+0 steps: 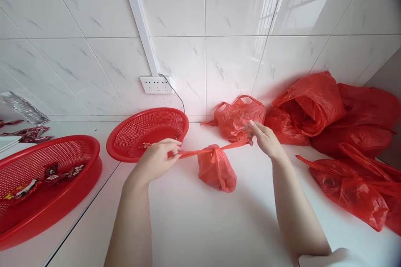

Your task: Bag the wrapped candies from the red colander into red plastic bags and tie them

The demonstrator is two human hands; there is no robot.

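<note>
A small filled red plastic bag (217,170) is in the middle of the white table, its two handles crossed or knotted at the top and stretched out sideways. My left hand (161,156) pinches the end of the left handle, close to the front rim of a red basket. On the other side, my right hand (265,137) grips the right handle between thumb and fingers. The handles are drawn taut between both hands. What the bag contains is hidden by the plastic.
Behind lies another red bag (241,117). Several full red bags (313,104) crowd the right side. A round red basket (117,139) and a larger red basket (90,175) with small wrapped packets stand left. A power strip (156,85) is on the tiled wall.
</note>
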